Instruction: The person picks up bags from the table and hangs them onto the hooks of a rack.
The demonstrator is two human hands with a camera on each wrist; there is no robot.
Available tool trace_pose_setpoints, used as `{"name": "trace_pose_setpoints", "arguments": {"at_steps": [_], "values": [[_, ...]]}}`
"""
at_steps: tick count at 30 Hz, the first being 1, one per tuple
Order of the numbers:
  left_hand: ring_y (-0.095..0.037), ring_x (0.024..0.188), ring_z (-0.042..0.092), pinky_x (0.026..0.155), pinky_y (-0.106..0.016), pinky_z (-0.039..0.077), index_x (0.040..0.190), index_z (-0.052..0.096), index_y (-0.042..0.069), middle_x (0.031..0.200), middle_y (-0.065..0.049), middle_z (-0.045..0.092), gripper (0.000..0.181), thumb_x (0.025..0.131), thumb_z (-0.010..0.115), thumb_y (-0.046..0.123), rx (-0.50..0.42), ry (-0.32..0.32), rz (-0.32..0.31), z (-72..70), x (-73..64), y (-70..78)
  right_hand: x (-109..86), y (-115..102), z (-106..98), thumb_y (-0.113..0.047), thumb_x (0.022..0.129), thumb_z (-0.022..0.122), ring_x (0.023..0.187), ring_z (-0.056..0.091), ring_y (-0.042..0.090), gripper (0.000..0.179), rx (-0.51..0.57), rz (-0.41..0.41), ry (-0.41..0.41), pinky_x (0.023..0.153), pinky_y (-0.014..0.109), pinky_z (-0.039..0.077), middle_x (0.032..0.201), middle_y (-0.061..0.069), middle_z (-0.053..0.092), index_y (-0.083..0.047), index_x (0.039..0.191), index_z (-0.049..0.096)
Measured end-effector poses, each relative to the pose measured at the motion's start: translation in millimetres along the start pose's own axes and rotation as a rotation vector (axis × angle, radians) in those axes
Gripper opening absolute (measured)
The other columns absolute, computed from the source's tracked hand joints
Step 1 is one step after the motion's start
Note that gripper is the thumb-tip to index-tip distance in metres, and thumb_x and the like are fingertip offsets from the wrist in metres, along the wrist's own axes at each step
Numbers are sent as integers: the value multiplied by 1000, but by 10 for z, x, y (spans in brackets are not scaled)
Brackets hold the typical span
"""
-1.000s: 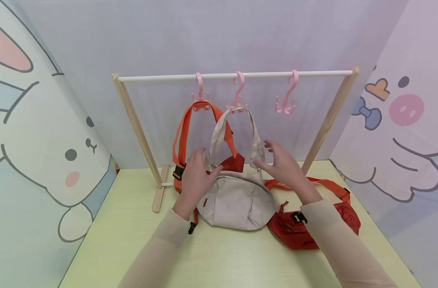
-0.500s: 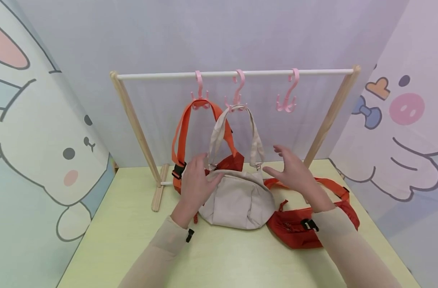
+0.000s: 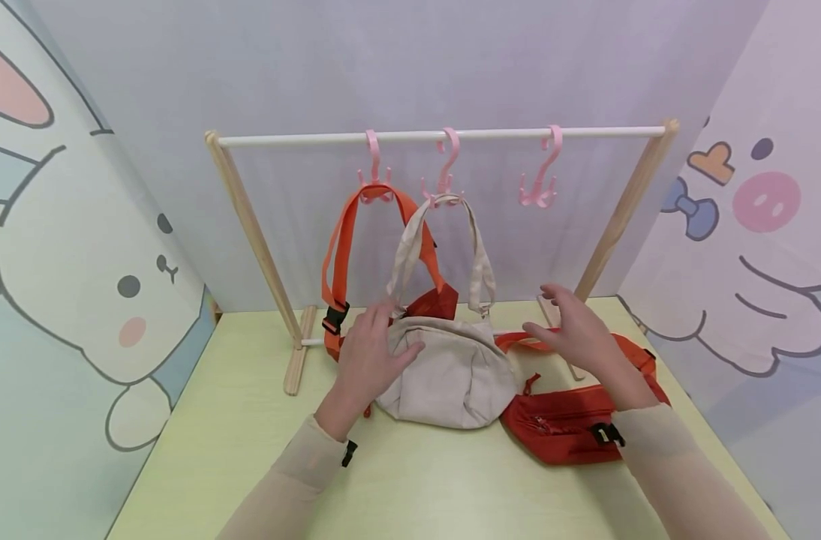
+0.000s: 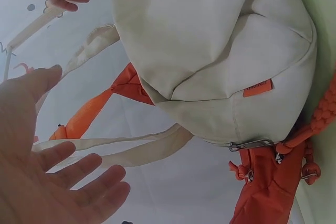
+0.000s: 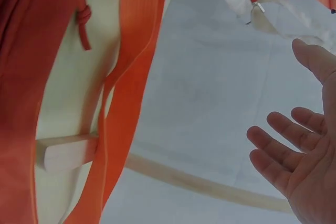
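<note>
A cream sling bag (image 3: pixel 444 375) hangs by its looped strap (image 3: pixel 479 262) from the middle pink hook (image 3: pixel 446 169), its body low over the table. My left hand (image 3: pixel 370 356) is beside its left side, fingers extended and holding nothing; the left wrist view shows the palm apart from the fabric. To the right, my right hand (image 3: pixel 575 330) is held out with relaxed fingers, above the orange strap (image 5: pixel 137 66) of a red sling bag (image 3: pixel 566 427) on the table. Another red bag (image 3: pixel 434 304) is partly hidden behind the cream one, its orange strap looped over the left pink hook (image 3: pixel 374 161).
A wooden rack with a white rail (image 3: pixel 282 140) spans the back of the table (image 3: pixel 235 420). The right pink hook (image 3: pixel 539 176) carries nothing. Cartoon-printed sheets (image 3: pixel 66 247) enclose the sides; a plain grey curtain (image 3: pixel 302 67) hangs behind.
My right hand has moved right and down, away from the cream strap. The left hand has dropped slightly. Both hanging bags have stayed in place.
</note>
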State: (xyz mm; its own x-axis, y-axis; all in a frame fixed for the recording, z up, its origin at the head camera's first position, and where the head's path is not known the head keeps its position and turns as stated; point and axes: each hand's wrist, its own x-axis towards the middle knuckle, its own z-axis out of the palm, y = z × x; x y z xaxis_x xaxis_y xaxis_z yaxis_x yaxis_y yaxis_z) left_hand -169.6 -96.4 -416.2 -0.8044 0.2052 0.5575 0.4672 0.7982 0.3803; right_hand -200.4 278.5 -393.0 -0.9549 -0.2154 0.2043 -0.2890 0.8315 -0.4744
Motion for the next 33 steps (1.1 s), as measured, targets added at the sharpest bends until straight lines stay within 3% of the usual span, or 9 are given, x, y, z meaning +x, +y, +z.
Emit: {"name": "trace_pose_setpoints", "arguments": {"at_steps": [9,15,22,29,33], "values": [[-34,127,60,100,-52,55,147,56,6,142,-14,59,78,88,86,47,8,-44,63,28,-53,-27,-81,273,-3,-35,97,80,133,50,53,84,-48,54,-14,104,70,44,148,32,50,6,156,37],[-34,133,56,108,-54,50,150,55,6,148,-14,56,81,88,86,48,6,-107,111,69,-88,-27,-104,472,-3,-35,96,81,132,50,54,86,-63,107,-41,102,71,46,148,33,50,8,156,37],[-34,140,50,113,-57,44,153,53,9,153,-14,53,85,88,84,54,58,-214,120,102,-154,0,-100,725,30,-24,95,83,131,50,55,80,-95,163,-80,99,71,48,145,36,50,8,154,39],[-33,145,45,112,-58,44,153,52,11,157,-12,48,85,88,82,56,55,-256,135,194,-233,-8,-125,944,73,-18,94,81,129,51,59,77,-146,123,-108,100,71,47,145,40,48,14,151,40],[-34,147,43,115,-59,41,154,51,11,158,-14,48,86,89,81,58,58,-274,159,251,-275,-5,-125,1034,110,-19,95,82,128,52,59,77,-163,147,-130,100,71,47,144,41,48,14,151,41]]}}
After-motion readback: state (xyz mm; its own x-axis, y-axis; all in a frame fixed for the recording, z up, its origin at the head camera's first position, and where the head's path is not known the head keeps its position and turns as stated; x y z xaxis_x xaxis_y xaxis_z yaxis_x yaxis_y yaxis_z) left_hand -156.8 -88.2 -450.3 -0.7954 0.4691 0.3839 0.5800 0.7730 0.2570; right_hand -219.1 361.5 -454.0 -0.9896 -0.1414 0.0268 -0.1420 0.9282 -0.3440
